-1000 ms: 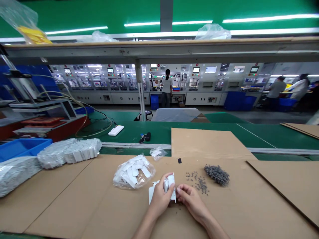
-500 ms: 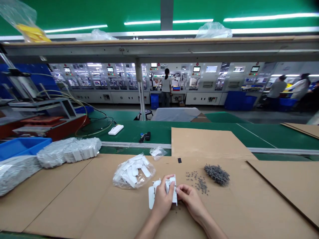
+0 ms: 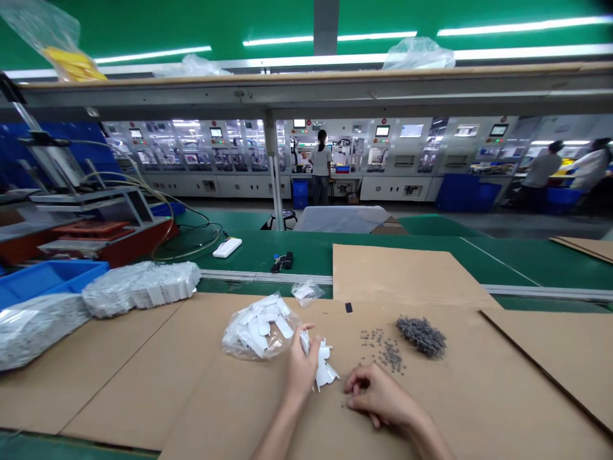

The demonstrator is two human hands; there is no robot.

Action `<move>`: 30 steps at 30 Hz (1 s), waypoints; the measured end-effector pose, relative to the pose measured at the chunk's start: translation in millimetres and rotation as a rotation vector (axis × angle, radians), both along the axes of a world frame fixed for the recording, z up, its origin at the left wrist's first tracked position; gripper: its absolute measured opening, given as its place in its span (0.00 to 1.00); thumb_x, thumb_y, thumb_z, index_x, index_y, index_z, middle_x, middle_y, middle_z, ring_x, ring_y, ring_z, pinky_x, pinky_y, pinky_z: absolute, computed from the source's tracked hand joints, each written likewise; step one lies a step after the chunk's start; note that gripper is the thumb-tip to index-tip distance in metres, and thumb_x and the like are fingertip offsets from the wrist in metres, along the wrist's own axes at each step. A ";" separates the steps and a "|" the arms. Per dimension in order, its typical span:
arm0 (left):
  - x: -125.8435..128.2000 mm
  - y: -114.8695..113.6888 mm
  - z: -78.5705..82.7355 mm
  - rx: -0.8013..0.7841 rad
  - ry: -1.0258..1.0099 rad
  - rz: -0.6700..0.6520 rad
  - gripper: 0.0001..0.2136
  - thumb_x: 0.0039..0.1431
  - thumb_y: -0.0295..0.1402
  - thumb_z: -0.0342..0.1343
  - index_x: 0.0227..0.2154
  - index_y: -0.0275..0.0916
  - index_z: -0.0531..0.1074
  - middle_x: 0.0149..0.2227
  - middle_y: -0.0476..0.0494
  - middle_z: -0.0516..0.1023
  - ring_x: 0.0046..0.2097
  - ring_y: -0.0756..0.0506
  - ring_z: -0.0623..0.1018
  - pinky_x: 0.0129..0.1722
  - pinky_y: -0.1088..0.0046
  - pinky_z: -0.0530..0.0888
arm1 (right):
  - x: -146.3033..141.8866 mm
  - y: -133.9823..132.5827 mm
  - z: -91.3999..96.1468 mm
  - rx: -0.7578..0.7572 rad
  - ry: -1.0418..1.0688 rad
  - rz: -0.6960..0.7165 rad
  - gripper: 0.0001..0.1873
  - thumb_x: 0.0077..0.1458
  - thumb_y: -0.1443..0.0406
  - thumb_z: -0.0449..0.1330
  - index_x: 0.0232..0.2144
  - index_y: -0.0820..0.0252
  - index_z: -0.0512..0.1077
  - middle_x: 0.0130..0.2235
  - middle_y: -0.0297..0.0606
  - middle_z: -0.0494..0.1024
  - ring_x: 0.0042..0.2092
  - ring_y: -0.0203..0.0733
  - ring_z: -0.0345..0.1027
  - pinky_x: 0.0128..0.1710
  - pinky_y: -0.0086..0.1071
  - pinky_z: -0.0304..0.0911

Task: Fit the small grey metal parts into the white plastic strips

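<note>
My left hand is shut around a bunch of white plastic pieces, which stick out past its fingers on the right. Just left of that hand lies a clear bag of white plastic pieces. My right hand rests on the brown cardboard sheet, fingers curled together, with nothing showing between them. Above it are scattered small grey parts, and farther right sits a heap of the same parts. A few grey specks lie by my right fingertips.
A small clear bag lies at the cardboard's far edge. Silver bags of white pieces and a blue tray sit at the left. A green conveyor belt runs behind, with machines and co-workers farther off.
My right hand has let go of the white pieces and moved down and to the right. My left hand has turned the pieces, and they now point down and to the right.
</note>
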State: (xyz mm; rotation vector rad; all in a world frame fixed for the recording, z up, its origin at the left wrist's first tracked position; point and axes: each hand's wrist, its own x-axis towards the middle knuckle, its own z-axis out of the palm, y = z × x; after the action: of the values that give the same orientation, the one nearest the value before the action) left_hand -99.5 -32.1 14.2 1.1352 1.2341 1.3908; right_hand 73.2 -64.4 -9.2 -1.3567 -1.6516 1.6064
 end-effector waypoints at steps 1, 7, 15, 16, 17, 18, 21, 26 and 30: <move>0.8 1.1 -0.5 -0.006 -0.097 -0.015 0.12 0.49 0.38 0.48 0.37 0.40 0.60 0.17 0.59 0.57 0.15 0.56 0.59 0.13 0.83 0.57 | -1.5 -0.6 -0.6 0.048 -0.022 -0.007 0.06 0.39 0.66 0.58 0.25 0.62 0.69 0.25 0.31 0.71 0.10 0.24 0.57 0.05 0.18 0.40; 5.5 5.3 -1.1 -0.075 -0.386 -0.082 0.15 0.48 0.41 0.50 0.35 0.38 0.59 0.22 0.53 0.66 0.19 0.54 0.69 0.18 0.81 0.64 | -7.4 -0.7 8.2 0.238 0.034 -0.116 0.08 0.45 0.61 0.55 0.24 0.61 0.66 0.21 0.28 0.67 0.14 0.25 0.55 0.10 0.19 0.46; 6.9 -5.0 2.3 0.058 0.135 -0.059 0.12 0.49 0.42 0.49 0.23 0.37 0.61 0.19 0.54 0.64 0.21 0.53 0.66 0.22 0.79 0.63 | -28.2 2.2 11.3 0.122 0.408 -0.285 0.15 0.46 0.53 0.54 0.24 0.60 0.60 0.15 0.24 0.60 0.15 0.25 0.47 0.14 0.20 0.43; 7.7 -7.6 4.3 0.091 0.201 -0.067 0.12 0.50 0.41 0.48 0.23 0.37 0.62 0.19 0.54 0.63 0.22 0.53 0.65 0.23 0.80 0.63 | -30.2 2.0 10.7 0.089 0.444 -0.278 0.15 0.47 0.53 0.54 0.24 0.59 0.59 0.15 0.24 0.60 0.15 0.25 0.46 0.13 0.20 0.41; 8.6 -10.0 6.5 0.112 0.250 -0.083 0.11 0.51 0.41 0.46 0.24 0.37 0.62 0.19 0.54 0.63 0.23 0.53 0.65 0.24 0.80 0.63 | -31.4 1.5 10.5 0.050 0.483 -0.263 0.16 0.47 0.53 0.53 0.23 0.59 0.59 0.15 0.24 0.60 0.14 0.25 0.44 0.13 0.20 0.40; 9.6 -12.2 8.6 0.125 0.284 -0.108 0.11 0.52 0.40 0.45 0.25 0.37 0.63 0.19 0.54 0.63 0.23 0.52 0.65 0.24 0.79 0.63 | -32.1 1.0 10.8 0.006 0.523 -0.241 0.16 0.47 0.53 0.53 0.23 0.59 0.58 0.14 0.24 0.59 0.14 0.24 0.42 0.13 0.20 0.39; 12.1 -16.4 13.7 0.159 0.333 -0.160 0.10 0.54 0.39 0.43 0.28 0.38 0.64 0.21 0.53 0.64 0.25 0.52 0.66 0.26 0.79 0.63 | -31.8 -0.8 14.6 -0.106 0.623 -0.189 0.16 0.47 0.53 0.54 0.21 0.59 0.57 0.14 0.23 0.57 0.14 0.24 0.40 0.13 0.20 0.38; 13.8 -18.0 18.0 0.196 0.367 -0.173 0.10 0.54 0.39 0.43 0.29 0.38 0.64 0.23 0.52 0.65 0.26 0.51 0.66 0.27 0.78 0.63 | -30.0 -3.4 23.5 -0.199 0.683 -0.160 0.17 0.44 0.54 0.57 0.20 0.60 0.57 0.15 0.24 0.55 0.16 0.24 0.40 0.12 0.19 0.33; 14.3 -19.3 21.4 0.188 0.386 -0.183 0.10 0.53 0.39 0.43 0.27 0.38 0.65 0.23 0.52 0.66 0.26 0.51 0.66 0.28 0.79 0.63 | -28.9 -3.4 24.4 -0.237 0.689 -0.146 0.17 0.44 0.54 0.57 0.20 0.60 0.58 0.15 0.23 0.54 0.15 0.23 0.38 0.12 0.19 0.31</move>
State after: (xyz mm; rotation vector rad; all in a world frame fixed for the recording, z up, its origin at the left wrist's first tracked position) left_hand -85.2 -51.4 35.6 1.6641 1.2422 1.2021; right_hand 44.3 -67.8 15.3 -0.8404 -0.9572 1.9303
